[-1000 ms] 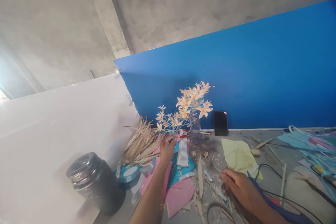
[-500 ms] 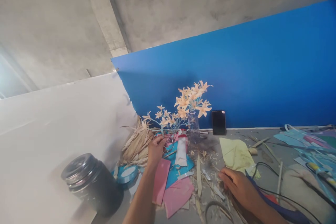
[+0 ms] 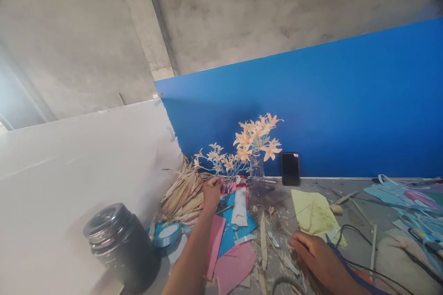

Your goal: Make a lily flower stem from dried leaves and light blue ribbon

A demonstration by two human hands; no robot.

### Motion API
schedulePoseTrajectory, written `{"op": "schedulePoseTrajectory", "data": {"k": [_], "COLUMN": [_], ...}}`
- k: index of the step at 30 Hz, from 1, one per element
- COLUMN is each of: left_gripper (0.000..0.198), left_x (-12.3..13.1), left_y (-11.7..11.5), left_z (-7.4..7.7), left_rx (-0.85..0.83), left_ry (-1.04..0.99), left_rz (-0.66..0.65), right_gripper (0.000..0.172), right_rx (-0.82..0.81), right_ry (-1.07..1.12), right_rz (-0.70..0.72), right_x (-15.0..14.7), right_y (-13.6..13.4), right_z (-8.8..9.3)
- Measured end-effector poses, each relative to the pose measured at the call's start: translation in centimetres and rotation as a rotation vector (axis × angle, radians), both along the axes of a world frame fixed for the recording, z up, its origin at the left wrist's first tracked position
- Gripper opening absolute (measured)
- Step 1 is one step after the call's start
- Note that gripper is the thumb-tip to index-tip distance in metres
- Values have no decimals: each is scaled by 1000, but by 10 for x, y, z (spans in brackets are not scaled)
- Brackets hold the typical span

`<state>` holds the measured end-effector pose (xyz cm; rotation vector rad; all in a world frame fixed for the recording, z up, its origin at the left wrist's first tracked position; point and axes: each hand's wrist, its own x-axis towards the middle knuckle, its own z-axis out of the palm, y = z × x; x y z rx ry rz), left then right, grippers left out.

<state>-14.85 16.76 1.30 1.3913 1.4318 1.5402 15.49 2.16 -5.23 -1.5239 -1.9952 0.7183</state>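
Note:
My left hand (image 3: pixel 212 193) reaches over the back left of the worktop. Its fingers are pinched together beside the lower spray of small cream flowers (image 3: pixel 217 159) on pale blue stems; what they hold, if anything, is too small to tell. Close by lies a bundle of dry husk (image 3: pixel 182 193). A clear bottle (image 3: pixel 256 170) with a fuller bunch of cream flowers (image 3: pixel 258 138) stands just right of that hand. My right hand (image 3: pixel 316 253) rests low on the right with curled fingers, near dry scraps and a yellow sheet (image 3: pixel 313 212). Whatever is inside its grasp is hidden.
Blue paper (image 3: pixel 224 235) and pink paper (image 3: pixel 235 265) lie between my arms, with a white tube (image 3: pixel 239 207) on top. A dark jar (image 3: pixel 128 249) and blue ribbon roll (image 3: pixel 168 235) stand left. A phone (image 3: pixel 290 169) leans against the blue wall. Black cable (image 3: pixel 351 227) lies right.
The whole view has shifted slightly. My left hand has moved a little farther forward toward the small flowers, fingers still pinched. My right hand stays in nearly the same place.

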Motion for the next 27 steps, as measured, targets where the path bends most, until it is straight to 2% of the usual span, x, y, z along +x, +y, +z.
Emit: {"op": "schedulePoseTrajectory", "data": {"k": [8,16,22,27], "left_gripper": [16,18,16,14], "left_x": [6,5,5,4], "left_y": [7,18,26,27], "left_z": [-4,-12,-22,-24], "left_rx": [-10,46,43,9], "left_ry": [110,184,270,341], "left_rz": [-7,38,2,-13], "right_gripper": [37,35,35,36], "right_rx": [-16,-2,-8,-4], "right_ry": [-10,-53,-57,-62], "right_rz": [43,67,78,86], "right_x": [-2,-2,-2,-3], "right_y": [0,2,2,0], "right_z": [-3,-12,-11,-11]}}
